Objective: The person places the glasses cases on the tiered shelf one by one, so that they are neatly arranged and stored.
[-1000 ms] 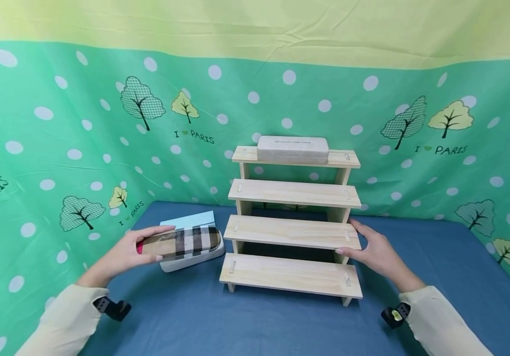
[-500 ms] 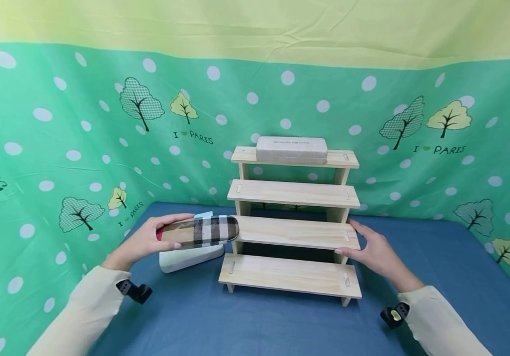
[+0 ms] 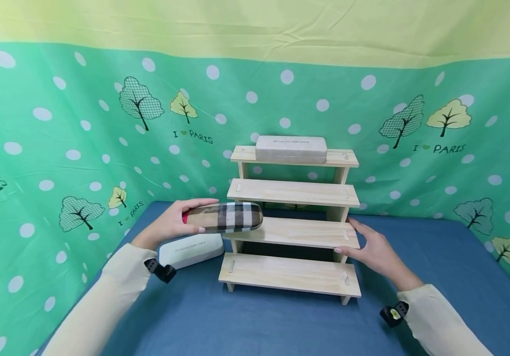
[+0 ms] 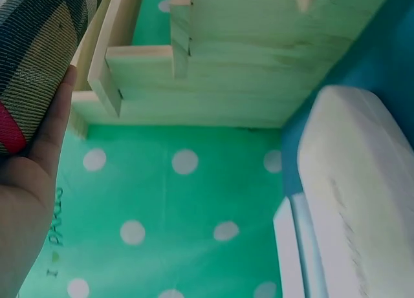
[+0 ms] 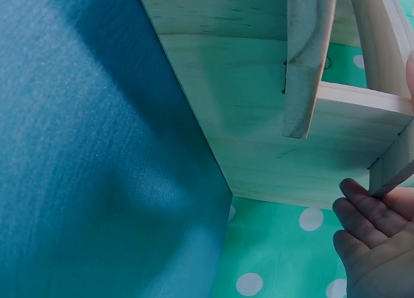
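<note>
My left hand (image 3: 172, 225) grips a plaid glasses case (image 3: 230, 217) by its left end, thumb on the near side and fingers on the far side. The case is held in the air, its right end in front of the left part of a four-tier wooden display stand (image 3: 290, 274). In the left wrist view, part of the plaid case (image 4: 39, 65) with a red strip shows against the hand. My right hand (image 3: 377, 252) holds the right end of the stand's second tier from the bottom, thumb at the front edge. In the right wrist view its fingertips (image 5: 352, 188) touch the wood.
A pale glasses case (image 3: 192, 250) with printed lettering lies on the blue cloth (image 3: 255, 326) left of the stand. Beside it in the left wrist view is a light blue flat-sided object (image 4: 301, 246). A greyish-white case (image 3: 291, 150) sits on the top tier. Green printed fabric (image 3: 255, 99) hangs behind.
My left hand has lifted the plaid case off the pale case area and carried it right and upward, toward the stand. The right hand stays at the tier's end.
</note>
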Demonstrator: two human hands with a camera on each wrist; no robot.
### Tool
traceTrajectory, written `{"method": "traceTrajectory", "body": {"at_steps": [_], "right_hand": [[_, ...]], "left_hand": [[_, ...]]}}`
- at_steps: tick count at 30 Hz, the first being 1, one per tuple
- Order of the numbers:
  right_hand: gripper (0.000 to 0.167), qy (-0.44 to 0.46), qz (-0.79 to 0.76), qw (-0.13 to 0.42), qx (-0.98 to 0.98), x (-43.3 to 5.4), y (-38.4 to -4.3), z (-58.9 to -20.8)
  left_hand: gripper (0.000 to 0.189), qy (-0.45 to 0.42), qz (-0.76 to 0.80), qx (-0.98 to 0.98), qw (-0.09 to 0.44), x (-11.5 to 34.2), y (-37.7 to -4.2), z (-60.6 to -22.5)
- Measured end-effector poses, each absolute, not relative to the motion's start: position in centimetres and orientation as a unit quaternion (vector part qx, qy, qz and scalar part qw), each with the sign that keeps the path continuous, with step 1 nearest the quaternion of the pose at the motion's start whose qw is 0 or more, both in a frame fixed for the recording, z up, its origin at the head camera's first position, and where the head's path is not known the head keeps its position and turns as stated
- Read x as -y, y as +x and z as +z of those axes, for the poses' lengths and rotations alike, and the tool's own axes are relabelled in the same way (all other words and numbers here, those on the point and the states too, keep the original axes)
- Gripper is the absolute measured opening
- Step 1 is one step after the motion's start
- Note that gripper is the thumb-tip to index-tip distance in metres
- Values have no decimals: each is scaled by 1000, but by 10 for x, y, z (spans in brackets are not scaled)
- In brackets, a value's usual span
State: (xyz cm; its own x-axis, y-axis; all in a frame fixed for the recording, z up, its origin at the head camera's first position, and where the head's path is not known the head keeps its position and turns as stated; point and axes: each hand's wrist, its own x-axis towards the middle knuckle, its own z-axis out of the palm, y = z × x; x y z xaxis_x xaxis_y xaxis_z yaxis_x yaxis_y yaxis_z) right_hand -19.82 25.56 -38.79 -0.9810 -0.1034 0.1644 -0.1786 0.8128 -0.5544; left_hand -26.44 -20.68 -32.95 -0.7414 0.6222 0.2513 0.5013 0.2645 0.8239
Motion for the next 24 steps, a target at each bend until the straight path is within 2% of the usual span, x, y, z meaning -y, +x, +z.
{"method": "traceTrajectory", "body": {"at_steps": [7,14,24], "right_hand": [[96,77,297,62,950,-255,-196,-387],[96,76,298,65,949,-256,-198,-388],[96,74,294,61,951,-258,-197,-388]], "left_hand": [[63,362,495,-788,63,181,-279,-321],[65,351,514,-778,87,160,-290,-313],[63,370,498,-780,82,134,-309,-310]]}}
